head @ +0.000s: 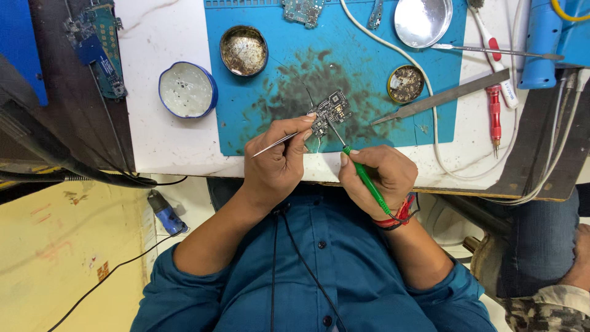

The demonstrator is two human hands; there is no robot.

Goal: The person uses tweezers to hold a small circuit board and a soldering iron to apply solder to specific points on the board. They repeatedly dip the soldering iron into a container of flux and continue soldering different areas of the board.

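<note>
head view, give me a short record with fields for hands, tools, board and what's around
left hand: holds tweezers to the small circuit board
right hand: holds green-handled probe, tip at the board
surface: blue mat, dark-stained in the middle
nearby: two round tins, blue-rimmed white dish, metal file, red screwdriver
</note>
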